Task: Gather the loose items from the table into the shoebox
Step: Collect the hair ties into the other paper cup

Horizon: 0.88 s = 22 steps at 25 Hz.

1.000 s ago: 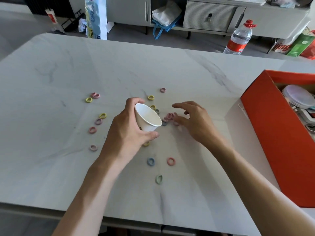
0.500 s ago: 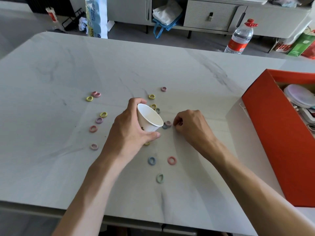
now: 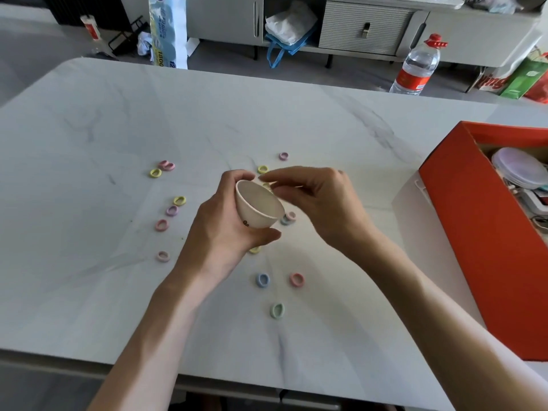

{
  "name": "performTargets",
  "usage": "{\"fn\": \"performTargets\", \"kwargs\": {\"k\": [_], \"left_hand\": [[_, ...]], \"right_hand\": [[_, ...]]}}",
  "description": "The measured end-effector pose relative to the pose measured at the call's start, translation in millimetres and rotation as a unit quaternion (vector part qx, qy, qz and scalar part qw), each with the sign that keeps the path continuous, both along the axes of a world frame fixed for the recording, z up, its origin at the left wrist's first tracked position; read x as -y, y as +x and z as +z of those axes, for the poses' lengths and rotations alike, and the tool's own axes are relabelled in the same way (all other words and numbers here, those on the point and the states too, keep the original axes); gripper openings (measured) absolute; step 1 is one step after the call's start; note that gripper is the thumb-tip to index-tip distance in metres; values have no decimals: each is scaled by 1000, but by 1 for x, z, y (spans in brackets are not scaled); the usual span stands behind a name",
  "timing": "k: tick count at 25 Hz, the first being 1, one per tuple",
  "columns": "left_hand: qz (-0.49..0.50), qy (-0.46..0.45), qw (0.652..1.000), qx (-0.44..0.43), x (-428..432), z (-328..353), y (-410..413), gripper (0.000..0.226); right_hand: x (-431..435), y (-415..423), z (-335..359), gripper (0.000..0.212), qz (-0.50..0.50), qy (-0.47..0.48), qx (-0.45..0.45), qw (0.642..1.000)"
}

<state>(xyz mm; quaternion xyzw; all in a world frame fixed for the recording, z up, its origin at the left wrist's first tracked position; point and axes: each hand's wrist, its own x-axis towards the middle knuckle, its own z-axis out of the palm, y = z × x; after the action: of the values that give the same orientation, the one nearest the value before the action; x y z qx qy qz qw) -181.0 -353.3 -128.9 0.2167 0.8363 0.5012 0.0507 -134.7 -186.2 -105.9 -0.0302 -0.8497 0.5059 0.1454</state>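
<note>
In the head view, your left grip (image 3: 219, 232) was wrapped round the cup (image 3: 258, 212). You held it tilted above the table (image 3: 89, 129), mouth turned up and to the right, among the loose rings (image 3: 262, 280). Your right grip (image 3: 320, 209) hung at that mouth with thumb and fingertips (image 3: 281, 173) drawn together. Nothing showed between them, so I cannot tell whether they pinched a ring. The shoebox (image 3: 474, 232) stood open at the right edge of the table, well apart from the cup, with round lids already inside.

What could go wrong, as I judge it:
- With the cup leaning that far, anything in it might slide out over the low side of the rim.
- A ring let go off-centre could strike the rim and skip away, since these look light and springy.
- The yellow ring half under your left grip was easy to miss, as was the one behind your right fingertips.
- Carrying the cup to the shoebox while it leaned could spill whatever it held.

There was one cup and one shoebox. Sixteen rings showed on the table:
- six pink
- five yellow
- two purple
- two blue
- one green

Seven lay to the left, three on the far side, two just right of the cup, one under your left grip and three near you.
</note>
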Motion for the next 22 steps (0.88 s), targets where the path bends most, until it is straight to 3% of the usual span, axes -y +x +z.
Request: {"fn": "performTargets", "kwargs": {"k": [2, 4, 7, 15, 22], "left_hand": [[25, 4, 1000, -11, 3, 1, -2, 77], [53, 3, 998, -21, 7, 2, -4, 74], [76, 12, 997, -11, 12, 3, -8, 75], [55, 7, 998, -6, 14, 4, -9, 75], [38, -25, 999, -11, 9, 2, -4, 77]], "right_hand": [[-13, -3, -10, 20, -62, 54, -6, 997], [-19, -3, -26, 19, -83, 134, 72, 985], [-12, 1, -51, 34, -6, 213, 180, 960], [-18, 37, -42, 39, 151, 232, 190, 942], [-17, 46, -53, 9, 146, 232, 111, 955]]}}
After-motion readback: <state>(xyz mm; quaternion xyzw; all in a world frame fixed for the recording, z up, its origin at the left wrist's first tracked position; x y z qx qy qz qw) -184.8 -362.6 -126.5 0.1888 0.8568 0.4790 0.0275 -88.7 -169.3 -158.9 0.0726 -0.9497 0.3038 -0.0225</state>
